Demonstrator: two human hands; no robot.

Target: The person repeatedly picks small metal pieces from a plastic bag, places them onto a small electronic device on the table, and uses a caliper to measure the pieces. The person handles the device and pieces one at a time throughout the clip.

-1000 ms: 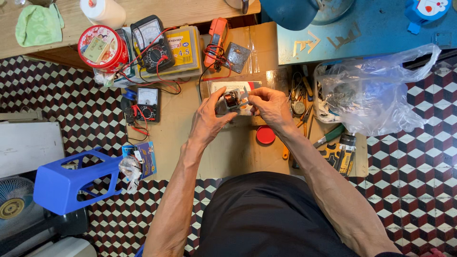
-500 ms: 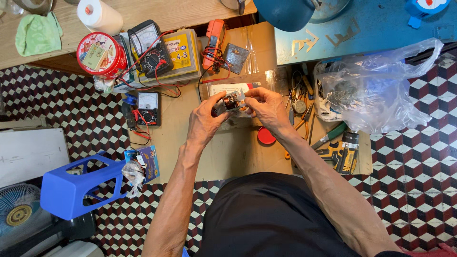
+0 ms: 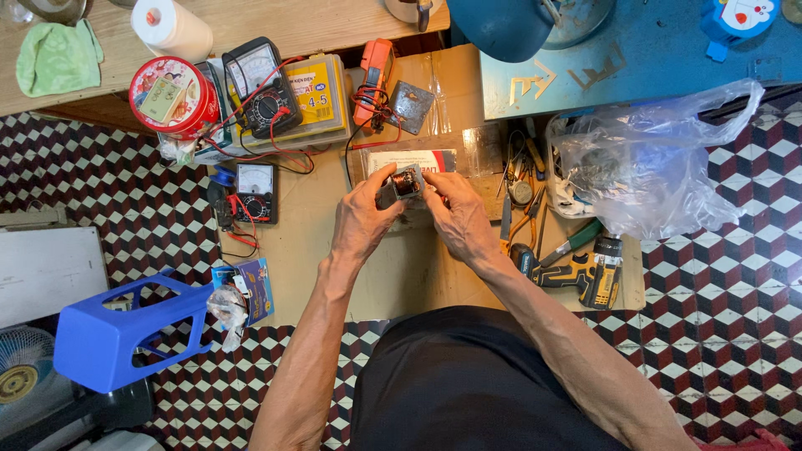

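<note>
Bare cardboard (image 3: 309, 250) is left open at seven o'clock of the hands. Passage at three o'clock is blocked by pliers (image 3: 525, 230) and a cordless drill (image 3: 585, 271); at ten o'clock, by a black multimeter (image 3: 253, 192).

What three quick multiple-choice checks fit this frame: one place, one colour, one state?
1. Where is the cordless drill?
A. right of the right hand
B. on the blue stool
C. beside the red tin

2. Colour of the cloth at top left?
A. orange
B. green
C. black

3. How is the small motor part held?
A. lying untouched
B. left hand only
C. between both hands

Key: 1 A, it lies at the board's right side; 2 B, pale green; 3 C, fingers of both hands grip it.
</note>
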